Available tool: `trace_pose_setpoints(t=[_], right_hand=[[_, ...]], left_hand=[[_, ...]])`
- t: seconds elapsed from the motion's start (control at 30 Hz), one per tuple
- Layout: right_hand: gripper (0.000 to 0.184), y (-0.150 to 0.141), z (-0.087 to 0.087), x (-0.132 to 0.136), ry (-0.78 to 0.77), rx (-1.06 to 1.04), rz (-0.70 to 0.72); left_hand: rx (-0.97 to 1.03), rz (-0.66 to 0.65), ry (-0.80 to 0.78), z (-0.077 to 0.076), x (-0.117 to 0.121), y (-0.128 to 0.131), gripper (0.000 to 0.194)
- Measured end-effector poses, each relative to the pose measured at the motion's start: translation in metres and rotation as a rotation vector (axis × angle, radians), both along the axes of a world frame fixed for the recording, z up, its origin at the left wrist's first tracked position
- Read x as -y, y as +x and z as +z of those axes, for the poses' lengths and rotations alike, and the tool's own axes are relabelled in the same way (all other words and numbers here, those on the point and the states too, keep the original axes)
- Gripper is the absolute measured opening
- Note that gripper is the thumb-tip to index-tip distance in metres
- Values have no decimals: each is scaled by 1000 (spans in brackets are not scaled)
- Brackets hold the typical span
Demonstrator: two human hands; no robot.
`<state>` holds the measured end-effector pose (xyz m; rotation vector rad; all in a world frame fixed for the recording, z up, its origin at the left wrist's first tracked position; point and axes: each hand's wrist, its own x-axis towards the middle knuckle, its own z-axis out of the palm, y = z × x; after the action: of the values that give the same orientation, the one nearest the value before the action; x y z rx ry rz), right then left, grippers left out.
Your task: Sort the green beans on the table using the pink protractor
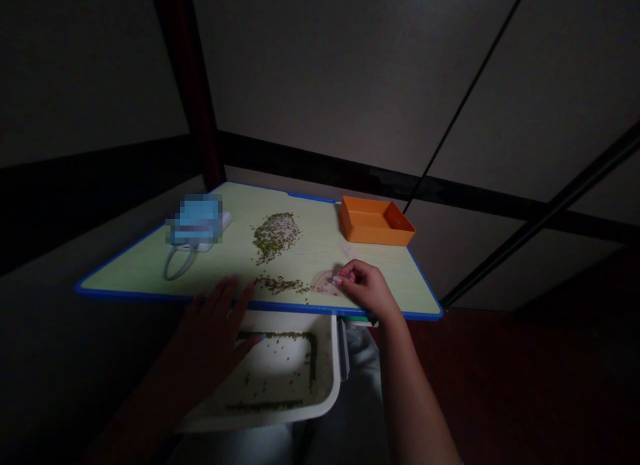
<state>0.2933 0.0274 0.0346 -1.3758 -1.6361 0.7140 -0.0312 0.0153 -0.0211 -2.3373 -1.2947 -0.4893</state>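
Observation:
My right hand (367,285) is over the right part of the small table, fingers pinched on a clear half-round plastic piece (325,282) that looks like a protractor. Just left of that piece, a loose strip of small green beans (281,285) runs along the tabletop. A larger bean pile (276,235), mixed with paler bits, lies farther back. My left hand (215,325) spreads its fingers at the table's front edge, left of the strip, its thumb over a white tub (330,385). Beans line the tub's inner edges, and a few are scattered across its bottom.
An orange box (373,233), open at the top, stands at the back right of the blue-edged table (320,211). At the left sits a blurred blue device (197,218) with a looped cable (173,265). Dark panels (325,85) rise behind the table.

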Motion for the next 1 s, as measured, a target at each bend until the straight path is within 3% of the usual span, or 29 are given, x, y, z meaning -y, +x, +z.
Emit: trace_pose_setpoints(t=[0.23, 0.47, 0.7, 1.0], right_hand=[[19, 1, -2, -2, -16, -34, -63], [21, 0, -2, -4, -12, 55, -100], [18, -4, 7, -1, -5, 192, -86], [21, -3, 5, -1, 13, 166, -47]], left_hand=[[-2, -11, 48, 0, 0, 0, 74], [4, 16, -20, 0, 1, 0, 75], [44, 32, -69, 1, 2, 2, 71], [15, 36, -76, 2, 0, 0, 72]])
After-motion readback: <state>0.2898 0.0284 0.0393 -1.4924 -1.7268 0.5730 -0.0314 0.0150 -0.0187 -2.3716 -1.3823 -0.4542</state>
